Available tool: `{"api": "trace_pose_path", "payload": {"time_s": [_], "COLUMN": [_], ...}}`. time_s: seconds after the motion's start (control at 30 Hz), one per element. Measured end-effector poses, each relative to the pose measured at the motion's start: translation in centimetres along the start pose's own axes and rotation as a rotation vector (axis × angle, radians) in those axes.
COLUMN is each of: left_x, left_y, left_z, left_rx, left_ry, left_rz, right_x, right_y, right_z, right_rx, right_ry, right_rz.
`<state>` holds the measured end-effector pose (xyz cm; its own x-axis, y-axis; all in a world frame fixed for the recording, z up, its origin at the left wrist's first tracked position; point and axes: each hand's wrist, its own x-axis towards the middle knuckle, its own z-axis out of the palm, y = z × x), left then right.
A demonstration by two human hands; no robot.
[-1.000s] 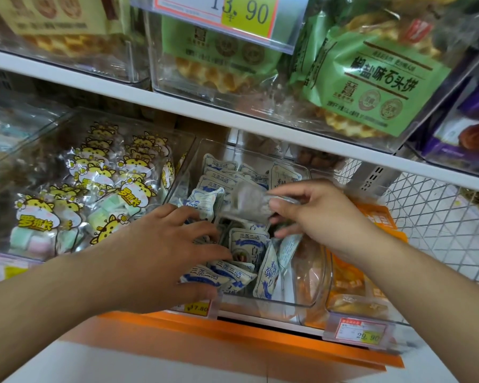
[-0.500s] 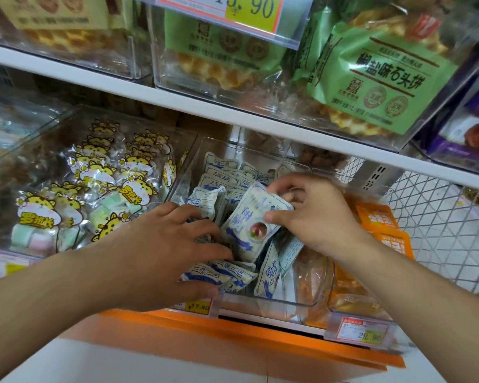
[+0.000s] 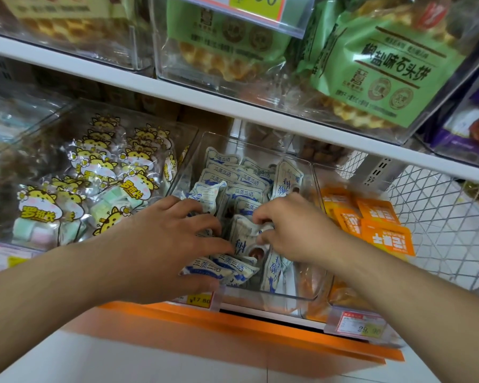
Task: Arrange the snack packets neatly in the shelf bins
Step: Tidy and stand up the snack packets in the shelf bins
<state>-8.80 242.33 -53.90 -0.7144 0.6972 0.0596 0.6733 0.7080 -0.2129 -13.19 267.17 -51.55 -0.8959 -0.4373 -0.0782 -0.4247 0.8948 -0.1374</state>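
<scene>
Snack packets (image 3: 234,194), white and blue, roughly a dozen in view, fill one clear bin (image 3: 302,295) at 12 o'clock, most standing in rows running front to back. Right hand (image 3: 293,230) pinches one packet (image 3: 244,236), long axis nearly upright. Left hand (image 3: 161,244) rests spread over the front packets.

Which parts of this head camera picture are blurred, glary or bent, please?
Head view: the yellow price tag at the top is smeared; the clear bin walls catch soft glare; the white shelf edge slants and bows from the wide lens; both hands look sharp.
</scene>
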Motion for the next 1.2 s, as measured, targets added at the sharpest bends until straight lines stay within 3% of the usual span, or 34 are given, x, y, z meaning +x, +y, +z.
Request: {"api": "trace_pose_path", "payload": {"time_s": [0.1,0.3,0.4,0.47,0.57,0.67,0.83,0.97,1.1,1.2], "left_x": [0.0,0.0,0.0,0.0,0.0,0.1,0.1,0.2,0.2,0.1], "left_y": [0.0,0.0,0.0,0.0,0.0,0.0,0.0,-0.1,-0.1,-0.1], "left_z": [0.0,-0.1,0.0,0.0,0.0,0.0,0.2,0.4,0.5,0.5], "left_rx": [-0.013,-0.042,-0.035,-0.045,-0.052,-0.045,-0.02,-0.011,0.004,0.011], "left_ry": [-0.002,-0.004,-0.002,0.001,0.009,0.005,0.019,0.02,0.035,0.041], "left_rz": [-0.003,-0.005,-0.01,-0.003,-0.001,-0.002,0.009,0.022,0.03,0.035], "right_x": [-0.1,-1.0,-1.7,-2.1,-2.2,-2.0,-1.8,-1.6,-1.5,-1.6], "right_y": [-0.3,1.8,1.6,1.2,1.4,2.5,4.1,4.0,3.1,2.2], "right_z": [-0.3,-2.1,-2.0,-1.3,-0.4,-0.7,-2.1,-2.4,-2.1,-2.3], "right_rx": [-0.189,-0.109,-0.092,-0.214,-0.285,-0.135,0.436,0.632,0.844,1.178], "right_ry": [-0.068,0.031,-0.212,-0.292,-0.187,-0.094,0.029,0.167,0.239,0.19], "right_rz": [-0.029,-0.034,-0.112,-0.197,-0.272,-0.243,0.036,0.09,0.228,0.316]}}
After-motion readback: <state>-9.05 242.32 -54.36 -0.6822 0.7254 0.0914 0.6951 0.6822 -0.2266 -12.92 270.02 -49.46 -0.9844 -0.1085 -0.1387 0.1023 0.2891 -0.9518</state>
